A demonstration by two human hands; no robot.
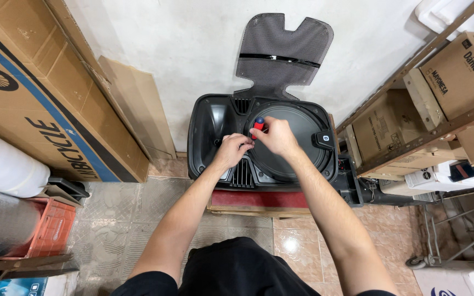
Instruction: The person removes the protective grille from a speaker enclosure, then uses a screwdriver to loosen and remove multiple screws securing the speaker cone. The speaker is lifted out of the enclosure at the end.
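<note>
The right hand (276, 137) grips a red-and-blue screwdriver (258, 125) over the black speaker (215, 123) lying face-up by the wall, while the left hand (231, 150) pinches its tip.

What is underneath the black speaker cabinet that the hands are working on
The black speaker cabinet lies on a low red-topped stand with a wooden edge, on the tiled floor. The cabinet covers most of the stand's top.
</note>
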